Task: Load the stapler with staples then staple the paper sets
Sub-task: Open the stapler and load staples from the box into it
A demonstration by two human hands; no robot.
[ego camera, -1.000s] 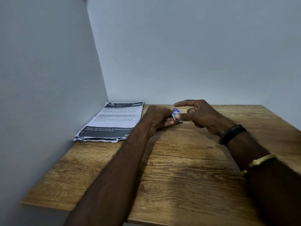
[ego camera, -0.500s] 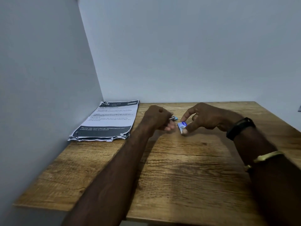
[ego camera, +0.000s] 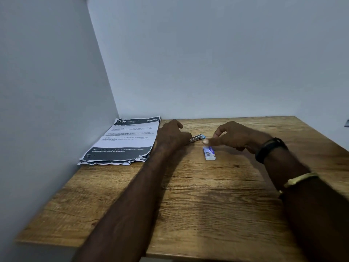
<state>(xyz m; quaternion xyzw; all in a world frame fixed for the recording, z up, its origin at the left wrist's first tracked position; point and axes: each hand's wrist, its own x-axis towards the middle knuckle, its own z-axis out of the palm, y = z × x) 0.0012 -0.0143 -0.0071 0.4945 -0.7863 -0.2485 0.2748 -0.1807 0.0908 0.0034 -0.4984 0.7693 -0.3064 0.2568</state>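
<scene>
Since half a second ago the box has left the right hand and now lies flat on the table, just right of the stapler. That hand has let go and hovers just above the box's far end. Its fingers are loosely bent, one blurred fingertip points down at the box, and nothing is visibly held. The left hand has its fingers wrapped round the stapler.

The table looks like smooth wood, so a light thing pushed from one side would likely skid rather than open. The paper sits in the far left corner against the wall, its near edges ragged and uneven. The left wrist is just beside its right edge, and a careless sweep could fan the sheets, so the sets would get stapled crooked. The stapler is mostly buried in the fist, and I cannot tell whether its magazine is open. A grip that covers the tray would leave the strip nowhere to go. The box is the likeliest trouble: prodded by one finger with nothing steadying it, it may flip or spill, and staple strips snap easily.

Only the stapler's thin silvery end shows, with a touch of blue at the tip, pointing right and low at the table between the hands. The box is small and white with a blue printed top, and seemingly closed.
</scene>
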